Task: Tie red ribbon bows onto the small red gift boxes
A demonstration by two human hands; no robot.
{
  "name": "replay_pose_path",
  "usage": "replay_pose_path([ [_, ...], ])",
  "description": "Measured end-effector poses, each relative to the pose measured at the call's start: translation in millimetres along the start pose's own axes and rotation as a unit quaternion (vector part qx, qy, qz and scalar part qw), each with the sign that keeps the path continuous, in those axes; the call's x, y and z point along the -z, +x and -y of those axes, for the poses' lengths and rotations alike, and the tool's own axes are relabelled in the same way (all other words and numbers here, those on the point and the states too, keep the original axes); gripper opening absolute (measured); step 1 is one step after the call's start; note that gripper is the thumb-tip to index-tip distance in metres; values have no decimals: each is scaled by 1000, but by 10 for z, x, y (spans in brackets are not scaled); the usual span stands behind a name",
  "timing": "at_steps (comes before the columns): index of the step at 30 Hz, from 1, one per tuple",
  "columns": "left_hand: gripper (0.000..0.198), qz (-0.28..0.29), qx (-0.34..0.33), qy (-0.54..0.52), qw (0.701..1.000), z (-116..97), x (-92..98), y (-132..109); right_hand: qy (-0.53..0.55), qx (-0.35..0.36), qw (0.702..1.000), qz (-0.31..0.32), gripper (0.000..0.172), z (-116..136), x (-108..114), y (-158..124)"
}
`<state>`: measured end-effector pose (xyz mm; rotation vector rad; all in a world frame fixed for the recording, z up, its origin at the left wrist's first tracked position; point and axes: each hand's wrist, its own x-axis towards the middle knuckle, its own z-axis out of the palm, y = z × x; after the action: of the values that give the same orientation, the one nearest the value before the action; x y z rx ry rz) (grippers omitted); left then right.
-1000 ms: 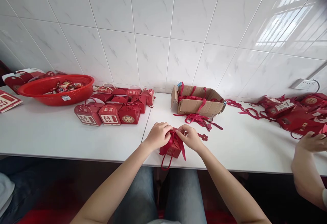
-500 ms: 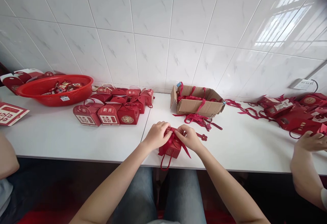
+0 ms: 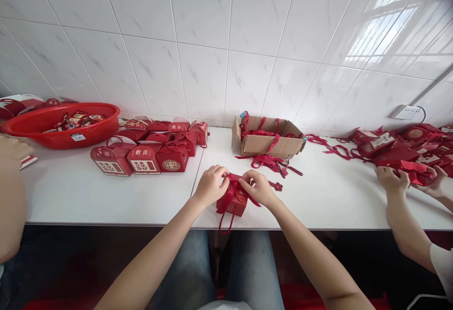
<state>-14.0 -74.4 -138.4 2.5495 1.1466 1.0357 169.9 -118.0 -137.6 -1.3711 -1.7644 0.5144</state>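
A small red box (image 3: 238, 205) stands at the table's front edge, its twisted cord handle (image 3: 227, 223) hanging over the edge. Red ribbon (image 3: 231, 191) is tied in a bow on its top. My left hand (image 3: 212, 185) pinches the ribbon from the left side, thumb and forefinger together. On the other side my right hand (image 3: 257, 187) pinches the ribbon too, a loose end trailing out below it. Just behind, a flower-ended red strip (image 3: 277, 186) lies on the white table (image 3: 318, 196).
Behind are a cardboard box (image 3: 272, 146) with ribbons and a ribbon pile (image 3: 265, 160). Finished-looking red boxes (image 3: 144, 158) and a red basket (image 3: 95, 133) of sweets stand left. At right, another person's hands (image 3: 392, 180) hold a red box near a heap (image 3: 406, 142).
The view has shifted slightly right. My hands still pinch the ribbon, with little change. The person at right now holds a red box in both hands, and the left person's arm has moved over the table.
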Motion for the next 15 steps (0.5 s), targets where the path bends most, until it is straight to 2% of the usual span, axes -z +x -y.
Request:
replay_pose_path([
  [4,9,-4,14,-27,1000,22,9,-19,6,10,1000,-3,20,-30,-4,2],
  [6,8,15,28,-62,998,20,21,-23,7,13,1000,-3,20,-31,-1,6],
  [10,9,72,101,-149,981,5,29,-4,10,8,1000,-3,21,3,8,2],
  [13,22,66,138,-188,970,-1,3,28,8,7,1000,2,21,39,0,-22],
  [15,24,55,145,-188,970,-5,-20,43,-9,6,1000,0,21,55,-16,-44],
])
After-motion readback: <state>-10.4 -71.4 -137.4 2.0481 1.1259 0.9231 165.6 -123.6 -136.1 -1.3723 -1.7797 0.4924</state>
